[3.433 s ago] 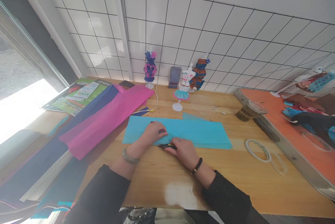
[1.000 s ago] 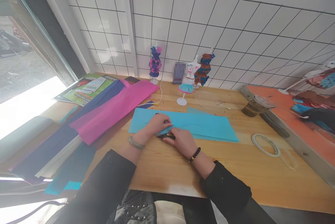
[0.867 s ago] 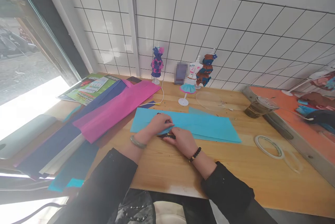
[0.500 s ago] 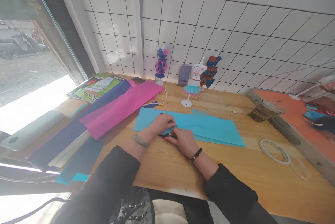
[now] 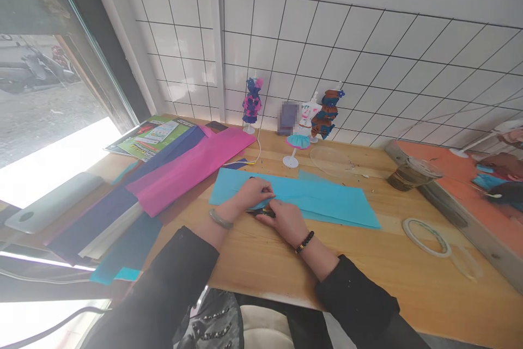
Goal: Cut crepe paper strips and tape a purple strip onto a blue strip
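A folded light-blue sheet of thin fabric [image 5: 335,202] lies lengthwise on the wooden table before me. My left hand [image 5: 254,194], with a jade-like bangle at its wrist, pinches the near edge of this sheet. Close beside it, my right hand [image 5: 288,222], wearing black beads, closes around a small dark tool [image 5: 263,212]. Its pointed end sticks out to the left under the left fingers, against the fabric edge. Most of the tool is hidden by the fingers; it may be small scissors. The fingertips of both hands nearly touch.
Pink [image 5: 196,166] and dark-blue fabric sheets lie at left beside a green printed packet [image 5: 153,139]. Small dress stands [image 5: 291,161] line the tiled wall. A drink cup [image 5: 408,173] and a tape roll [image 5: 427,237] are at right, near an orange tray [image 5: 461,175].
The camera view has shifted slightly. Both hands stay at the same place on the fabric edge, with the dark tool's pointed end showing a little more to the left.
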The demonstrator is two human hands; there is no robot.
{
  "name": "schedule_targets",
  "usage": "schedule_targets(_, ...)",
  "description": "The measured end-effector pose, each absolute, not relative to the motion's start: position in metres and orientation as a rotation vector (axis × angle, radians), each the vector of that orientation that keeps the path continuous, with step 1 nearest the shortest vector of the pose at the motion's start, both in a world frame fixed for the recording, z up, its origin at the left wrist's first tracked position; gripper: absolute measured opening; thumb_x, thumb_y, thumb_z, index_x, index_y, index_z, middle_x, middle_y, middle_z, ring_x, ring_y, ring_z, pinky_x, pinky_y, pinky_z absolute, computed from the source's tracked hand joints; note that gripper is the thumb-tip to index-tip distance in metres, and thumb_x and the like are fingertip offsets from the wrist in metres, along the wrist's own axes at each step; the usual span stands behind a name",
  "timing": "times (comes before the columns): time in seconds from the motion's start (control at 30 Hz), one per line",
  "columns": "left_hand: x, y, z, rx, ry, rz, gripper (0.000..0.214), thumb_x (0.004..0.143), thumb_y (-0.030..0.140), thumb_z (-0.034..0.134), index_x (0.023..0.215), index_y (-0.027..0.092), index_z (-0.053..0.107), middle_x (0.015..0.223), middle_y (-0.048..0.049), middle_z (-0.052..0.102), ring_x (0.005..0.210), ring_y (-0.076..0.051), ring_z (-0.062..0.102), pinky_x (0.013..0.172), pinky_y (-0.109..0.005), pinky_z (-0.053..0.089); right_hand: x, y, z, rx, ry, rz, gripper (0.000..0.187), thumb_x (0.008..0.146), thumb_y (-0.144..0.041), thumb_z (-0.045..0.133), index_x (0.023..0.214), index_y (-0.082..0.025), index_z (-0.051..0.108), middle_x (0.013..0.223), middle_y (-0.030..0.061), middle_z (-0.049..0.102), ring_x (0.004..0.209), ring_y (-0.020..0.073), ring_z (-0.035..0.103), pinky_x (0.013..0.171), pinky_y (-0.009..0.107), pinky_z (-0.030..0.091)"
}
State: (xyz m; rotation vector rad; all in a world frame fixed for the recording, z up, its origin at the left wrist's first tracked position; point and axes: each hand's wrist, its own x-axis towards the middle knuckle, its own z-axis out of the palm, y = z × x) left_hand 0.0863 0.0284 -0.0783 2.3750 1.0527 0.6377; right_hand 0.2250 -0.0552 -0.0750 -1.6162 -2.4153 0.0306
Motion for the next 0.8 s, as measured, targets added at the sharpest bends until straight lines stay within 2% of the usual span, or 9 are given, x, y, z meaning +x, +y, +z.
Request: schedule_targets(0.8,0.0852,0.0285,-0.0765,2.370,1.038,0.660,0.020,0.077,0.036,0.056,0.076,0.018,0.064,0.071,0.0008,0.064,0.067,-0.012,0.054,0.062,-0.022,0.037,0.2204,-0.0516,-0.0774,-1.629,-2.400,0.029,0.037,0.080,-0.053,0.047,0.084,-0.018,0.058,0.079,0.0038,0.066,0.071,0.0166,0.061,0.054,0.026,0.032)
